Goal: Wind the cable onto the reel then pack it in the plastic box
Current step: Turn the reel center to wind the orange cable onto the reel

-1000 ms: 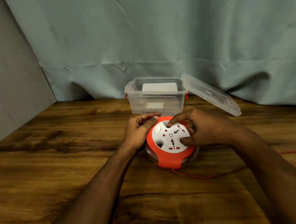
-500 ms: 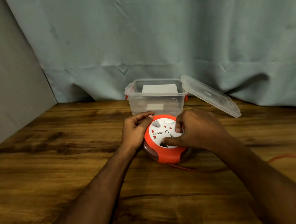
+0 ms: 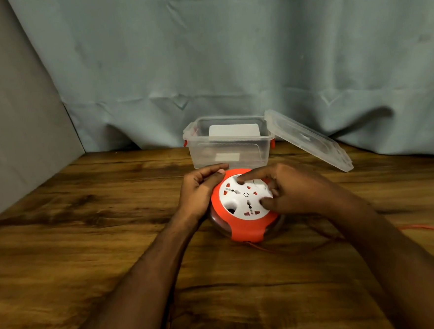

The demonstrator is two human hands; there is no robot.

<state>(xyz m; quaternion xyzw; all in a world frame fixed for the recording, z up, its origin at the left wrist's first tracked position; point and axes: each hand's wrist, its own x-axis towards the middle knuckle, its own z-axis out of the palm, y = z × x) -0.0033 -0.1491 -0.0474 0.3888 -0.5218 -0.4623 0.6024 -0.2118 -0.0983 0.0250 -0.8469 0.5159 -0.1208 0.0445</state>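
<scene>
Left hand [image 3: 200,191] clamps the orange rim of the reel [image 3: 242,208], fingers curled round its far-left edge, while the right hand [image 3: 289,190] lies spread over the white socket face [image 3: 243,196] — forefinger tip planted near the top, thumb pressed low on the right, nothing actually enclosed. A second ago that forefinger sat at the upper middle; half a second back the hand was bunched over the right side; now it's reached across again and the socket pattern has turned — the face is being cranked round. The orange cable [image 3: 420,228] on the right has shifted too, which I'd read as slack coming in. The reel sits on the wooden table [image 3: 88,250], just in front of the clear plastic box [image 3: 229,150], whose lid [image 3: 309,140] leans open against its right side. Plenty of cable trails off frame, so winding looks unfinished, with packing yet to come
</scene>
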